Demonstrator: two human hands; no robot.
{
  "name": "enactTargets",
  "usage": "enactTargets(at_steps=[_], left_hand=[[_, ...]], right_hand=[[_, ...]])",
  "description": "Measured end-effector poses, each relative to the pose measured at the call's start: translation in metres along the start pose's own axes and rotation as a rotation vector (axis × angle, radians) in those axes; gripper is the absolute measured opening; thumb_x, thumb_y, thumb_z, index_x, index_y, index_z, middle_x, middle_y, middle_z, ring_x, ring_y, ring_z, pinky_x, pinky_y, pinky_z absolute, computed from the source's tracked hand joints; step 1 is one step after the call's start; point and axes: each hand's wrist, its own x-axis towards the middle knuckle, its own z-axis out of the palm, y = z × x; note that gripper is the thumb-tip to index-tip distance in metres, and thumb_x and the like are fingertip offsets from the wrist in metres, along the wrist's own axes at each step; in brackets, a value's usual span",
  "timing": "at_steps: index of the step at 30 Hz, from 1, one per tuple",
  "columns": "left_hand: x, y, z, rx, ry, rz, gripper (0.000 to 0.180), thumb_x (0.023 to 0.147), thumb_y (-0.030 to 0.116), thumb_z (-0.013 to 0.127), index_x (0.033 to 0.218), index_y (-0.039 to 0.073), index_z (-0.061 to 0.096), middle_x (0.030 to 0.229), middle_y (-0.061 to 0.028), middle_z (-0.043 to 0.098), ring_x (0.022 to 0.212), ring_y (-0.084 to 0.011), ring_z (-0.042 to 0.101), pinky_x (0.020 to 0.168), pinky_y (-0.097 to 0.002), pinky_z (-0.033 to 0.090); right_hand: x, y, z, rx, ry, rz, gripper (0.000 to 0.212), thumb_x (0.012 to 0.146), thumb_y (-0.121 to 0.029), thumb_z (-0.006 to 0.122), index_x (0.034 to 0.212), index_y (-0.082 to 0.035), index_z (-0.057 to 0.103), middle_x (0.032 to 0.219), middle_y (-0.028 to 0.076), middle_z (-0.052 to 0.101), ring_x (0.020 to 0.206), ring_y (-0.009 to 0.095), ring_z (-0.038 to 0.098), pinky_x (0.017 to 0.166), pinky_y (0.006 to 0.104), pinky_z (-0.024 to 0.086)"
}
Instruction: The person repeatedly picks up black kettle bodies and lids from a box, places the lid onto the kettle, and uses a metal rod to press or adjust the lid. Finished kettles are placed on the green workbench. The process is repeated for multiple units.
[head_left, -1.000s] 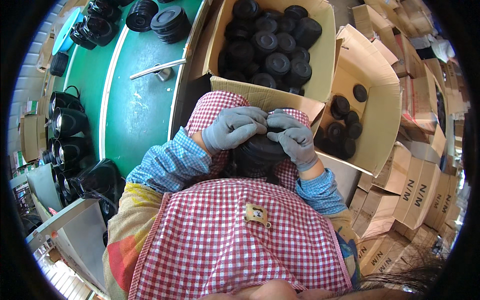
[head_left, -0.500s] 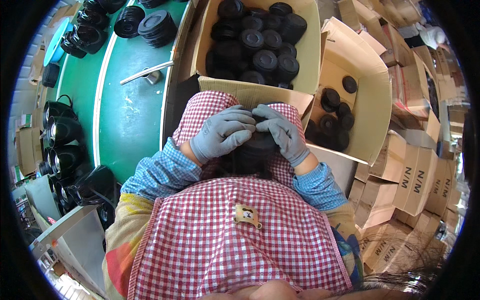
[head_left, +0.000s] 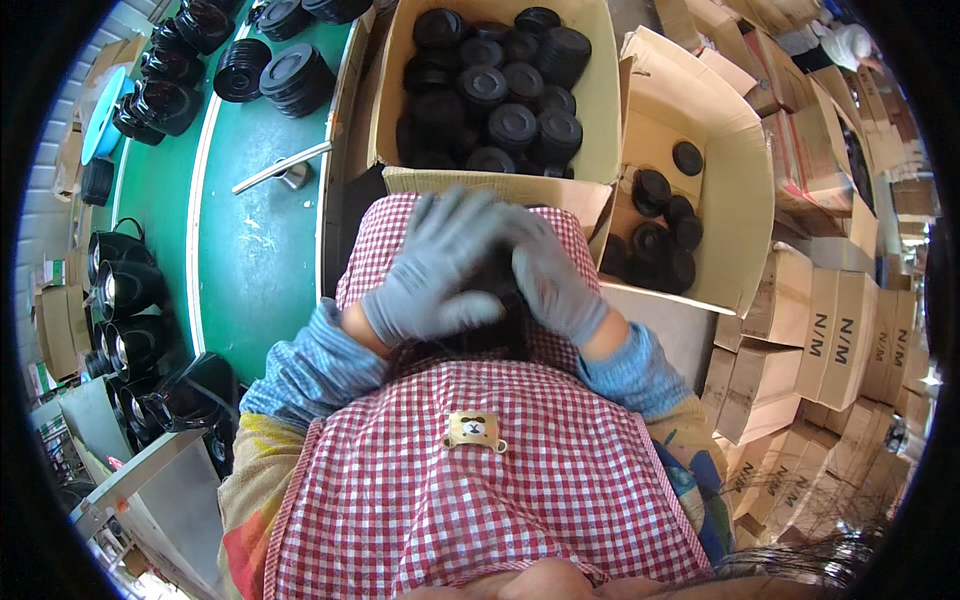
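Under our two grey-gloved hands, left hand (head_left: 432, 268) and right hand (head_left: 552, 272), both spread flat and pressed down, sits a dark rounded black object (head_left: 492, 325) on the red-checked apron (head_left: 480, 480). We cannot tell if fingers grip it. We judge it could slide off our lap if the pressure goes uneven. Just beyond the hands, the open cardboard box of black round lids (head_left: 500, 95) sits close; a jolt could knock its flap.
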Motion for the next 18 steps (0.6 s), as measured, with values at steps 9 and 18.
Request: enactTargets(at_steps=[9,18], left_hand=[[-0.007,-0.038,0.008,0.024,0.033,-0.208,0.096,0.092,0.075,0.045,0.157,0.005,0.034,0.159,-0.0265,0.035,0.149,-0.0502,0.026,0.121,-0.0618,0.012],[-0.001,-0.04,0.004,0.151,0.052,-0.204,0.1,0.084,0.08,0.052,0.154,0.01,0.042,0.156,-0.0267,0.04,0.146,-0.0515,0.031,0.12,-0.0633,0.014]], right_hand=[[-0.004,-0.035,-0.014,0.029,-0.122,-0.046,0.046,0.101,-0.027,0.055,0.139,0.0,0.054,0.138,0.024,0.055,0.135,0.041,0.048,0.118,0.0517,0.031],[-0.002,-0.02,-0.023,0.132,-0.259,0.07,0.068,0.103,-0.051,0.044,0.146,0.002,0.049,0.151,0.026,0.046,0.142,0.043,0.04,0.122,0.0548,0.022]])
